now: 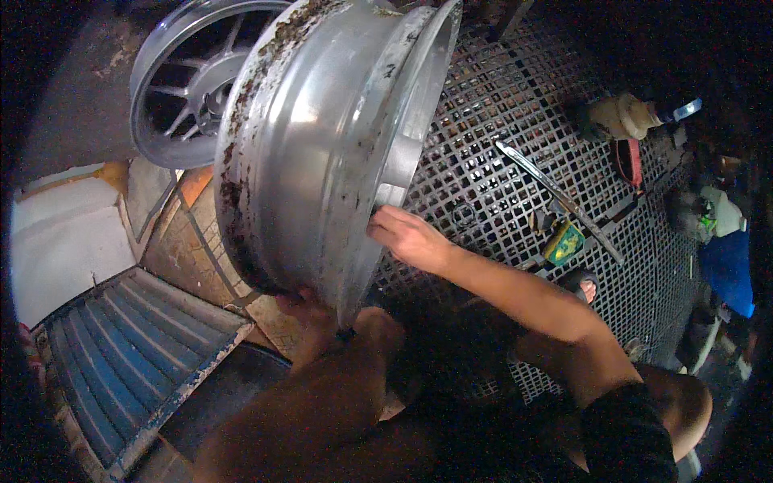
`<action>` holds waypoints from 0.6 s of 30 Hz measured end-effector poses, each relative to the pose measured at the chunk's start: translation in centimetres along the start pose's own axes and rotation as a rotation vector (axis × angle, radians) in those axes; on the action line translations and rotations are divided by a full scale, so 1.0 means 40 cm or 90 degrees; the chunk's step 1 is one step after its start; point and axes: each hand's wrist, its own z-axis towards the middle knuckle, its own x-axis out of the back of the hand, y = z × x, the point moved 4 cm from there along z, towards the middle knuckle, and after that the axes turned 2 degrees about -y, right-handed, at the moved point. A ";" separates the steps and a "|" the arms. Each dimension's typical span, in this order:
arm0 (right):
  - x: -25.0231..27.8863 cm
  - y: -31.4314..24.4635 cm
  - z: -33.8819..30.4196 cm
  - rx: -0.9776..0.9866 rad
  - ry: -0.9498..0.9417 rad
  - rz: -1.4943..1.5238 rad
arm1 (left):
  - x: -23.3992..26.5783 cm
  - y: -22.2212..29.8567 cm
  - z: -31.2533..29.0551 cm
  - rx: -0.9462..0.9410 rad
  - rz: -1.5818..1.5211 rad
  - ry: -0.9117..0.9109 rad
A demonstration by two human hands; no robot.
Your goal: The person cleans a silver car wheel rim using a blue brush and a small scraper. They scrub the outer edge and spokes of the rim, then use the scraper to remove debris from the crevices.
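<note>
A bare silver wheel rim [314, 137] stands tilted in front of me, with brown corrosion and flaked coating along its left edge and dark spots near the right lip. My right hand [411, 239] has its fingers curled at the right lip, thumb side toward the rim's opening; whether anything small is between the fingers is hidden. Low under the rim, in shadow, my left hand [304, 312] holds its bottom edge, its fingers partly hidden. Behind the rim at the upper left leans a second, spoked grey wheel [201, 88].
Black grid matting [475, 105] covers the floor. On it lie a long metal bar [560, 197], a yellow-green sponge [565, 243], a red-handled object [628, 161] and a tan container-like object [624, 117]. A blue ribbed panel [137, 354] sits lower left. A sandalled foot [586, 287] shows at right.
</note>
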 end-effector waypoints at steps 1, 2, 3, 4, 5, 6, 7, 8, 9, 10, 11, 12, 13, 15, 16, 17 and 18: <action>0.002 0.022 -0.013 -0.013 0.010 -0.020 | -0.003 -0.003 0.003 0.002 -0.004 -0.003; 0.008 0.046 -0.015 -0.071 0.063 0.042 | -0.009 -0.007 0.005 0.001 -0.007 -0.002; 0.008 0.036 -0.022 -0.101 0.072 0.058 | -0.010 -0.016 -0.001 0.008 -0.014 -0.006; 0.006 0.004 -0.033 -0.131 0.083 0.081 | -0.004 -0.015 -0.004 0.010 -0.015 -0.008; 0.001 -0.024 -0.040 -0.172 0.103 0.131 | -0.009 -0.021 -0.001 0.013 -0.023 -0.019; 0.008 -0.076 -0.037 -0.196 0.109 0.181 | 0.004 -0.020 -0.005 0.020 -0.021 -0.022; 0.025 -0.128 -0.033 -0.211 0.111 0.226 | 0.002 -0.021 -0.003 0.028 -0.030 -0.034; 0.043 -0.172 -0.026 -0.225 0.114 0.271 | -0.004 -0.022 0.003 0.037 -0.038 -0.054; 0.059 -0.200 -0.015 -0.238 0.125 0.307 | -0.014 -0.027 0.020 0.045 -0.040 -0.089; 0.071 -0.223 -0.004 -0.251 0.135 0.345 | -0.024 -0.031 0.036 0.052 -0.040 -0.130; 0.077 -0.230 0.006 -0.266 0.150 0.376 | -0.042 -0.038 0.054 0.059 -0.037 -0.178; 0.081 -0.221 0.010 -0.251 0.158 0.294 | -0.053 -0.042 0.070 0.064 -0.033 -0.223; 0.082 -0.193 0.005 -0.235 0.166 0.216 | -0.055 -0.048 0.092 0.074 -0.022 -0.275; 0.087 -0.095 -0.036 -0.304 0.202 0.129 | -0.036 -0.040 0.133 0.076 -0.029 -0.299; 0.082 -0.027 -0.062 -0.386 0.230 0.125 | -0.012 -0.024 0.147 0.063 -0.040 -0.263; 0.085 0.036 -0.091 -0.406 0.268 0.089 | 0.001 -0.014 0.157 0.064 -0.057 -0.229; 0.100 0.079 -0.109 -0.430 0.308 0.054 | -0.001 -0.004 0.170 0.072 -0.067 -0.200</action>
